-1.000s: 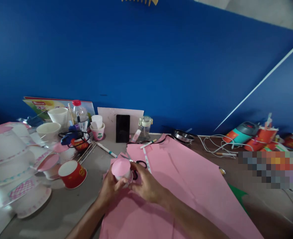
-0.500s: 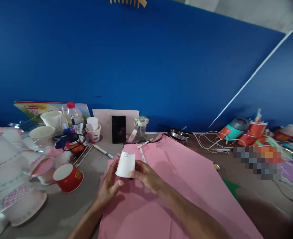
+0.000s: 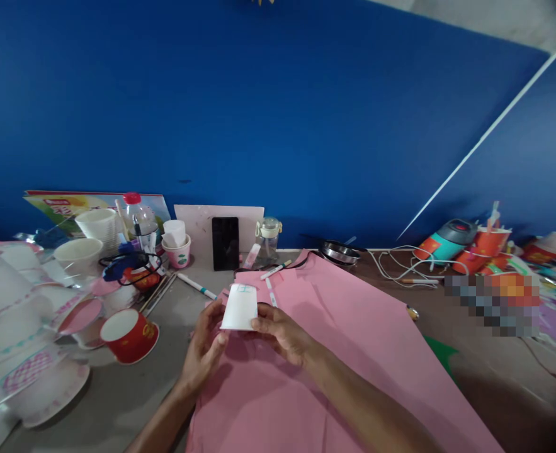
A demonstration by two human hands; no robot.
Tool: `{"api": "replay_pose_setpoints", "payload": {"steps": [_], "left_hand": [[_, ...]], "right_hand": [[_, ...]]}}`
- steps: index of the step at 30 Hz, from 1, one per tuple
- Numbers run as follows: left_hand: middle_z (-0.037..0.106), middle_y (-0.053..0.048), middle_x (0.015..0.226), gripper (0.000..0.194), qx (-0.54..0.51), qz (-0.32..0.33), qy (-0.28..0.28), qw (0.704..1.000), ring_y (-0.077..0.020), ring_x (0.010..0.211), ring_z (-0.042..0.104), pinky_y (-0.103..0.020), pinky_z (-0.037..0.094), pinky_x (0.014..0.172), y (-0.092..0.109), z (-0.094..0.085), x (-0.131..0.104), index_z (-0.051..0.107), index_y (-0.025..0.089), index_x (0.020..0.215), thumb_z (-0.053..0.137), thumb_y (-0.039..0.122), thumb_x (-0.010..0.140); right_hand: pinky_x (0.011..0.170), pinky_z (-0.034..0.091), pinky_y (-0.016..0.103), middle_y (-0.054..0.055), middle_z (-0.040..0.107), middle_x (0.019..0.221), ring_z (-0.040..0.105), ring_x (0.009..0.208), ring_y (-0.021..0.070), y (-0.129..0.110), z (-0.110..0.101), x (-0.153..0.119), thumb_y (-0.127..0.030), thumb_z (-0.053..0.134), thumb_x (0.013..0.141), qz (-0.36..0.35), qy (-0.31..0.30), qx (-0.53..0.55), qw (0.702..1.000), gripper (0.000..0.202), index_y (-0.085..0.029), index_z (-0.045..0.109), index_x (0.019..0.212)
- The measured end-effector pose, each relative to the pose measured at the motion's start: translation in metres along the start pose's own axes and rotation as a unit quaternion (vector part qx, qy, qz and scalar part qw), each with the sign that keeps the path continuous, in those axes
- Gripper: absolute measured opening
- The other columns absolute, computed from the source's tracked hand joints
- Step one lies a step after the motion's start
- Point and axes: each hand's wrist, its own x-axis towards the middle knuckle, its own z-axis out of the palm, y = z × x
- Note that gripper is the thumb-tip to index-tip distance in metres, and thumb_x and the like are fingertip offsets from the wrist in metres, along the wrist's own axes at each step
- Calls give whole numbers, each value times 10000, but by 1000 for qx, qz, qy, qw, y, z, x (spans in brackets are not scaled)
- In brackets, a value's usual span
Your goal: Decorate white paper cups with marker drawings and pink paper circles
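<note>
A white paper cup (image 3: 240,308) is held upside down above the pink paper (image 3: 268,393), with green marks near its upper end. My right hand (image 3: 280,333) grips its right side, thumb on the front near the rim. Along the cup's left side is my left hand (image 3: 205,349), its fingers curled round that side and partly hidden, its thumb close to the rim. Two markers lie beyond the hands, a white one (image 3: 196,286) on the grey table and another (image 3: 276,270) on the paper.
At the left stand stacked white cups and bowls (image 3: 4,321) and a red paper bowl (image 3: 125,336). Behind are a black phone (image 3: 225,244) and a glass jar (image 3: 269,239). White cables (image 3: 391,270) and a teal object (image 3: 448,242) lie at the right.
The cup has tilted a little, so the green marks on it show more clearly and its rim looks flatter. Both hands stay at the cup.
</note>
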Motion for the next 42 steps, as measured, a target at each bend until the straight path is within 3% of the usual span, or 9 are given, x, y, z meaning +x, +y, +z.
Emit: {"api": "replay_pose_setpoints", "payload": {"steps": [5, 8, 11, 16, 21, 30, 36, 42], "left_hand": [[555, -149, 1304, 633, -34, -15, 1, 999, -323, 1216, 498, -446, 374, 1034, -2, 0, -3, 539, 197, 1263, 619, 595, 778], [567, -141, 1298, 650, -109, -63, 35, 991, -309, 1195, 521, -441, 394, 1019, -2, 2, 0, 546, 193, 1258, 598, 628, 777], [614, -114, 1242, 633, -231, -120, 68, 963, -282, 1150, 560, -414, 447, 965, 6, 6, 6, 592, 207, 1183, 605, 665, 747], [681, -79, 1130, 534, -344, -186, 61, 918, -288, 1121, 584, -413, 484, 910, 23, 8, 13, 652, 216, 1055, 665, 630, 719], [717, -49, 1015, 518, -333, -224, 34, 915, -275, 982, 654, -414, 511, 844, 29, 6, 11, 616, 248, 1132, 597, 627, 780], [715, -24, 900, 725, -286, -243, 41, 926, -217, 764, 659, -321, 537, 678, 29, 6, 8, 517, 248, 1263, 704, 631, 677], [707, -34, 966, 646, -274, -242, 30, 930, -178, 747, 645, -266, 530, 633, 23, 4, 5, 561, 249, 1232, 743, 551, 691], [703, -38, 934, 590, -251, -234, 29, 939, -168, 730, 635, -247, 530, 607, 23, 3, 3, 600, 222, 1179, 790, 462, 674]], "right_hand": [[857, 464, 364, 54, 713, 886, 654, 847, 198, 2, -3, 1, -322, 840, 602, 25, -14, 35, 999, 413, -143, 695, 945], [800, 476, 334, 48, 707, 866, 650, 816, 184, 3, -4, 2, -323, 828, 613, 30, -30, 38, 998, 404, -139, 686, 943], [775, 487, 339, 44, 706, 836, 655, 762, 177, 6, -5, 1, -317, 805, 632, 46, -38, 43, 997, 392, -139, 671, 954], [796, 496, 386, 74, 721, 852, 674, 725, 189, 14, -2, 0, -280, 760, 654, 84, -68, 65, 992, 440, -112, 645, 1044], [861, 483, 443, 90, 721, 849, 675, 749, 199, 23, 2, -1, -276, 750, 666, 108, -93, 70, 987, 444, -87, 643, 1053], [837, 499, 479, 95, 717, 857, 681, 766, 222, 29, 4, 0, -284, 741, 665, 126, -89, 58, 986, 412, -94, 639, 1016], [801, 516, 436, 87, 721, 852, 679, 730, 208, 30, 5, 1, -302, 730, 666, 129, -80, 44, 987, 384, -104, 643, 984], [832, 505, 490, 87, 713, 843, 683, 759, 232, 30, 7, 1, -292, 748, 652, 126, -68, 43, 989, 401, -97, 630, 982]]}}
